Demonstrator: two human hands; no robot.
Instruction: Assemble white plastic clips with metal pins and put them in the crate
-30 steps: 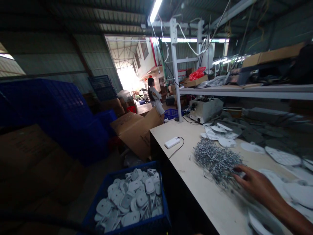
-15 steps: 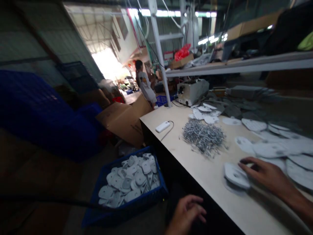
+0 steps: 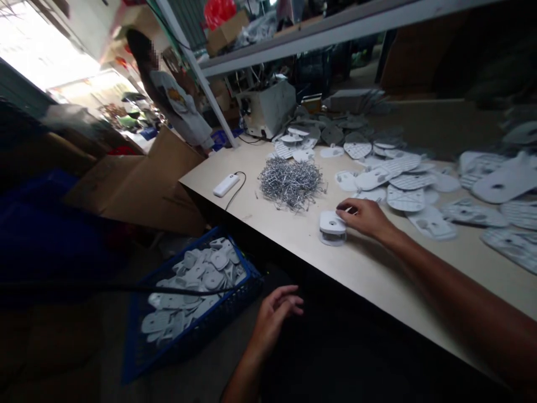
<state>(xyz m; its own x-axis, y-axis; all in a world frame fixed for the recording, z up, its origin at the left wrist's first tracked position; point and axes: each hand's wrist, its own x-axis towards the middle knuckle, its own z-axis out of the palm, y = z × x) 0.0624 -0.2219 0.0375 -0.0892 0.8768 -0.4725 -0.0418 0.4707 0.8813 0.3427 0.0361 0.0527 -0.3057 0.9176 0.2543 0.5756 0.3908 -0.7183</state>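
Right hand (image 3: 366,217) has moved from wire bits (image 3: 289,182) to clip (image 3: 327,226) (grip unclear); left hand (image 3: 274,308) empty, fingers apart; basketed clips (image 3: 213,280) look done, plates (image 3: 406,198) remain.

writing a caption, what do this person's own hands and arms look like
The left hand and right hand are both ungloved. The forearms look bare, with no sleeve, watch or bracelet to be made out. Rings or small markings are too small to tell.
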